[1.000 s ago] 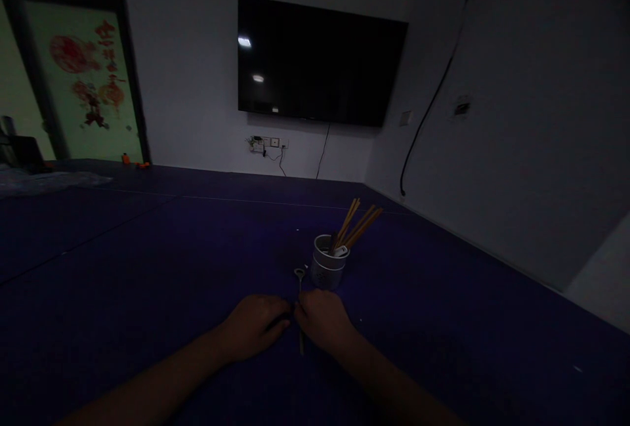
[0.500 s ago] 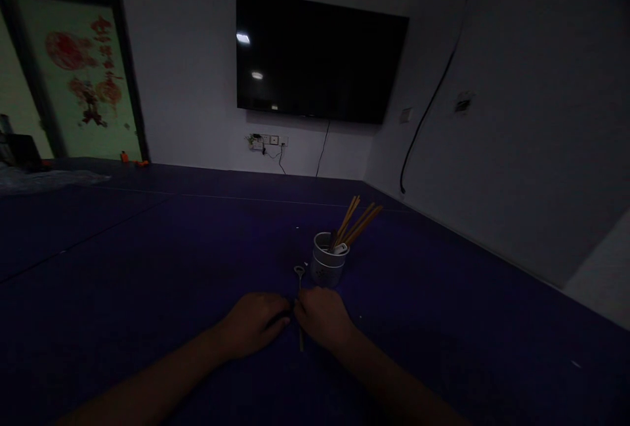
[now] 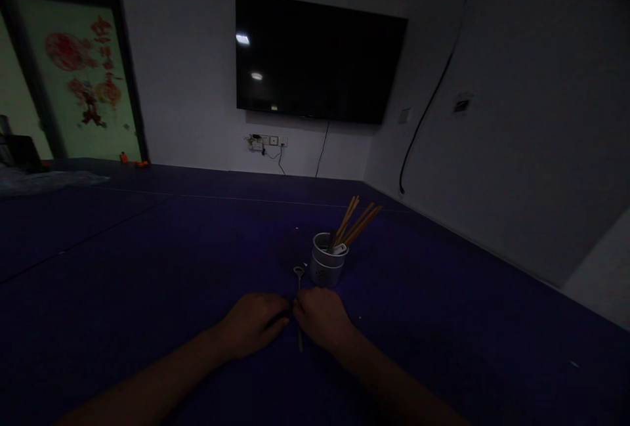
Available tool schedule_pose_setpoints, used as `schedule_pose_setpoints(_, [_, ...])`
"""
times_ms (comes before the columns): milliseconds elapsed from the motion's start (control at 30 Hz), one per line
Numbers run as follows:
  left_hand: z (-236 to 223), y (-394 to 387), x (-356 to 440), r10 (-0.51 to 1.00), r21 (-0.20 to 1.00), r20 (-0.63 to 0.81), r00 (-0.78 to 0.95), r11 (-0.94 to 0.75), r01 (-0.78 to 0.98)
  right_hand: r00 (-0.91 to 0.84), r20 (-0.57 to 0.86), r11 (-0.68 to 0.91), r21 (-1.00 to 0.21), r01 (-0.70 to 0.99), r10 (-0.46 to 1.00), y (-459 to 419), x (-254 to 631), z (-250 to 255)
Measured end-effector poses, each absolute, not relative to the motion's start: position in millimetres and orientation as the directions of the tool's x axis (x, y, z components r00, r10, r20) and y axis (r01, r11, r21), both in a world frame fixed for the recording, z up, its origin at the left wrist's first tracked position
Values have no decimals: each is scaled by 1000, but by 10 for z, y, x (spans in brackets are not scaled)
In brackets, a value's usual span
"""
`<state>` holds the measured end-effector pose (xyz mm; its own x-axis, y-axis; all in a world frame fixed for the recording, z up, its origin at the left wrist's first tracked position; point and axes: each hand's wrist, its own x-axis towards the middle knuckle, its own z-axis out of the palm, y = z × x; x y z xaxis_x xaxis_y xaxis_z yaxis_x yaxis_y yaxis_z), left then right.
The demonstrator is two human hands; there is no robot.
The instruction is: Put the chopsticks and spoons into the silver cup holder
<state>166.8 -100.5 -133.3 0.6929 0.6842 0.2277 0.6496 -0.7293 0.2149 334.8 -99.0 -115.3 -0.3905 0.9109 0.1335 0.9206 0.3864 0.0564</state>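
In the head view, a slim metal bottle opener (image 3: 298, 271) with a ring-shaped head lies lengthwise in front of me, its thin handle running toward me. My right hand (image 3: 322, 316) is closed over the middle of that handle, fingers curled; the grip itself is partly hidden. On the other side, my left hand (image 3: 253, 322) rests on the purple surface, thumb apart from the bent fingers, fingertips close to the handle. Nothing shows in it. Just beyond my right hand stands a metal utensil holder (image 3: 327, 271) containing several wooden chopsticks (image 3: 363, 224) and a white-handled item (image 3: 339, 249).
The dark purple surface (image 3: 197, 242) reaches to the wall, with small white scraps on it. A black television (image 3: 319, 58) hangs above power sockets (image 3: 268, 141). A black cable (image 3: 423, 117) runs down the right wall. Clear plastic sheeting (image 3: 49, 181) lies far left, near small orange objects (image 3: 132, 161).
Almost nothing differs. Both hands, the bottle opener and the holder keep their places; the view has shifted very slightly.
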Motion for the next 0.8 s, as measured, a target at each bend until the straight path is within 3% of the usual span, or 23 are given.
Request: schedule_pose_setpoints(800, [-1355,-998,1675,667,175,265,697,-744,645,-403,138,396,78,915,905,-1011,3353,-1141])
